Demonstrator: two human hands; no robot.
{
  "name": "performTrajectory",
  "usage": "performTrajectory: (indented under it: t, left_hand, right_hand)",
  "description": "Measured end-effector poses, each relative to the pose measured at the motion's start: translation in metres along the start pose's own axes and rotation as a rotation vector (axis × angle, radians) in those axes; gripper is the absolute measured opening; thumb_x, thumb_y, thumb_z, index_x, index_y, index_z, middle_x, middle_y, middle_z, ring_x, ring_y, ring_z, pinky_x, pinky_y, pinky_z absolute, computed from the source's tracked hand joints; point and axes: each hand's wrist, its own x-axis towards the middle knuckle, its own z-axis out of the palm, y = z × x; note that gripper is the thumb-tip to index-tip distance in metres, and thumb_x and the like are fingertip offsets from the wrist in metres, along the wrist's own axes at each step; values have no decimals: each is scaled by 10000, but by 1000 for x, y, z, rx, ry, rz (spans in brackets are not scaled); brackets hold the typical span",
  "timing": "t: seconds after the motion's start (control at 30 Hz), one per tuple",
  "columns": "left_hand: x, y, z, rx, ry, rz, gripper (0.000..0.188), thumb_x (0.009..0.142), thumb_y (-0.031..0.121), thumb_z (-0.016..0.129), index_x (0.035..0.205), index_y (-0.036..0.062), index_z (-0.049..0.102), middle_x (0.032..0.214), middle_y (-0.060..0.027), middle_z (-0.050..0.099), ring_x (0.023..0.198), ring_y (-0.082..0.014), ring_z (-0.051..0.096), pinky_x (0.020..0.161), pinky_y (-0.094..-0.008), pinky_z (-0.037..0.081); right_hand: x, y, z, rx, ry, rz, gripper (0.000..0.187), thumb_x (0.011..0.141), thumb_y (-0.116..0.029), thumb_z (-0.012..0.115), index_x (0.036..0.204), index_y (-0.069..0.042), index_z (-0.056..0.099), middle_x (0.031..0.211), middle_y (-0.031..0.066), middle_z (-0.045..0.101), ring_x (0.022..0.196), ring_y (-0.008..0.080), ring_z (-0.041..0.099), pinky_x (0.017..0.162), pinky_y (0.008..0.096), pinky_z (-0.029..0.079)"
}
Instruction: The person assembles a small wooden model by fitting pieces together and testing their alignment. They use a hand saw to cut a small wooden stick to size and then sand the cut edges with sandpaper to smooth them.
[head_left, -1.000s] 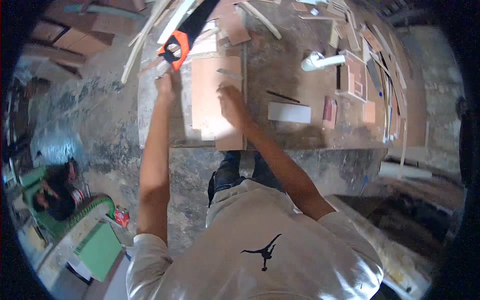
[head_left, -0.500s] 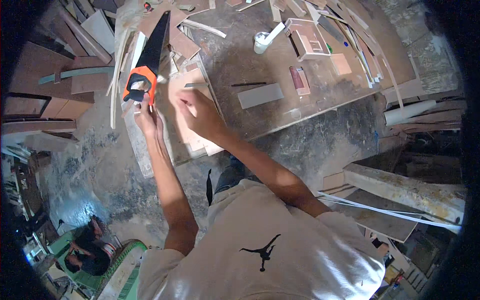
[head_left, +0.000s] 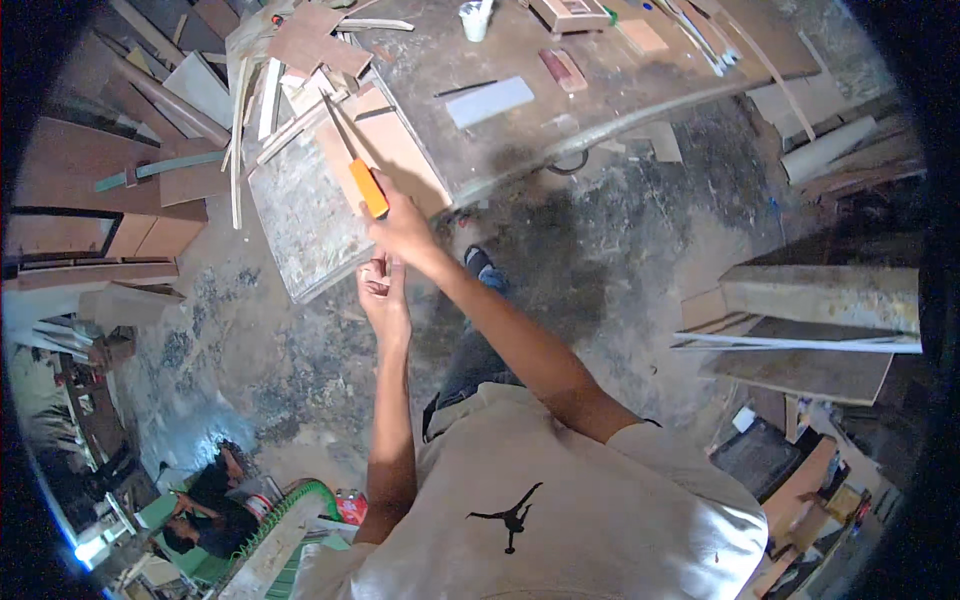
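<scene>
My right hand [head_left: 402, 225] is closed round the orange handle of a handsaw [head_left: 368, 188]. Its dark blade, seen nearly edge-on, points away over the table corner. Just below and nearer to me is my left hand [head_left: 384, 290], palm up, with its fingers loosely curled and the thumb apart; I see nothing in it. Under the saw, a light wooden board [head_left: 405, 150] lies on a paint-stained board [head_left: 305, 205] at the table's left corner. A dark thin strip [head_left: 377, 112] rests on the light board.
Wood offcuts [head_left: 310, 40] are piled at the far left. On the worktable [head_left: 500, 150] are a grey rectangular piece [head_left: 490, 102], a pencil-like stick [head_left: 465, 89], a reddish block [head_left: 563, 70] and a white cup [head_left: 475, 22]. Another person [head_left: 215, 515] sits at lower left.
The saw has passed from my left hand to my right and come lower, its blade now edge-on. My left hand has moved right and nearer to me. The view has shifted, with the table higher.
</scene>
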Motion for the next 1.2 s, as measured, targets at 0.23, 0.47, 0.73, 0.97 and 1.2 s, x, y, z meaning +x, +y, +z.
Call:
performTrajectory:
  t: [0.23,0.47,0.73,0.97,1.2]
  left_hand:
    - [-49,-36,-44,-344,-195,-384,328,973,471,478,935,145,487,919,24,507,750,-111,442,670,-268,328]
    - [-24,-60,-9,47,-536,-368,512,1014,459,429,1362,88,493,916,24,461,783,-102,414,709,-255,360]
    - [83,-55,107,720,-583,265,283,922,227,675,1116,22,671,964,-133,685,907,-232,628,830,-339,489]
    - [136,-105,207,606,-1100,909,210,876,103,635,1075,54,677,1120,-98,668,1064,-323,612,926,-402,468]
    - [138,-89,232,875,-1214,1209,320,814,90,583,1129,111,640,1182,-60,628,1134,-245,555,954,-385,382]
  right_hand:
    - [-56,-18,-70,184,201,-390,413,884,-125,685,1264,3,584,1132,187,685,1023,271,687,867,331,534]
    - [-210,40,-135,-224,478,-528,341,863,-17,697,1193,40,631,1167,184,678,990,255,701,827,336,551]
    - [-299,68,-176,-319,666,-60,403,881,-122,713,1256,-3,624,1149,154,699,907,228,719,804,322,551]
    - [-288,75,-207,-413,730,120,314,913,-111,674,1179,52,645,922,132,718,802,225,698,734,333,534]
    - [-252,75,-205,-266,973,93,430,950,-100,626,1334,50,506,883,115,689,733,193,657,687,327,522]
